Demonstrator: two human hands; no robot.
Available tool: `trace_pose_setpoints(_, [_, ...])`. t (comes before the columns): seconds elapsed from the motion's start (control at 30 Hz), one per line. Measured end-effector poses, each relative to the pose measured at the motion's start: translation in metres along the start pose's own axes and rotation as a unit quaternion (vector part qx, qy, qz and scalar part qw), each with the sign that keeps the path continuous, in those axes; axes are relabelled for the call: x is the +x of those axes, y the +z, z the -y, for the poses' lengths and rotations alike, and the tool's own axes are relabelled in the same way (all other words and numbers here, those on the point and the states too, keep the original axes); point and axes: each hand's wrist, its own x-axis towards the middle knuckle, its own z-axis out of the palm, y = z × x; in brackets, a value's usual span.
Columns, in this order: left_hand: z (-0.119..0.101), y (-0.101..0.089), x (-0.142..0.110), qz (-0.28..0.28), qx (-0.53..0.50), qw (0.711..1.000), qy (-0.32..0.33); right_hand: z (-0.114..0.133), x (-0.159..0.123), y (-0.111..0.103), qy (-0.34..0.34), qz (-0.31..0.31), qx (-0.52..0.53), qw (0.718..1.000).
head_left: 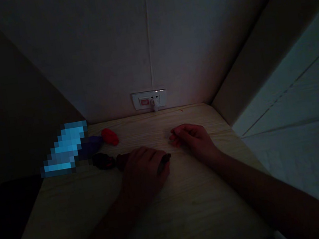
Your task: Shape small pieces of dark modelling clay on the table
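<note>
My left hand (146, 168) rests low over the wooden tabletop, fingers curled. A small dark elongated piece (164, 164) sticks out between its thumb and forefinger. Against its knuckles lies a dark red lump (122, 162), partly covered by the hand. Further left are a black lump (103, 161), a purple lump (91, 145) and a bright red lump (110, 137), soft-looking like modelling clay. My right hand (194, 140) is closed in a pinch to the right of the left one. Something small and reddish shows under its fingertips, too dim to name.
The light is very dim. A pale wood tabletop (188, 204) meets a wall with a socket (149, 99) holding a white plug (154, 104). A bright blurred-out rectangle (67, 146) stands at the left edge. A light panel (299, 81) rises on the right.
</note>
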Motion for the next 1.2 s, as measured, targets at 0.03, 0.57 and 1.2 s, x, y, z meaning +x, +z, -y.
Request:
trace_pose_setpoints(0.03, [0.0001, 0.0, 0.0001, 0.001, 0.001, 1.0, -0.001, 0.0006, -0.0001, 0.0005, -0.002, 0.001, -0.004, 1.0])
trace_pose_setpoints(0.57, [0.002, -0.0005, -0.0009, -0.005, 0.007, 1.0, 0.011, 0.0018, -0.001, 0.0003, -0.017, 0.028, -0.023, 0.999])
trace_pose_setpoints(1.2, [-0.0001, -0.0017, -0.001, -0.031, -0.013, 0.999, 0.014, 0.0003, -0.0012, -0.0011, -0.031, 0.06, -0.009, 0.998])
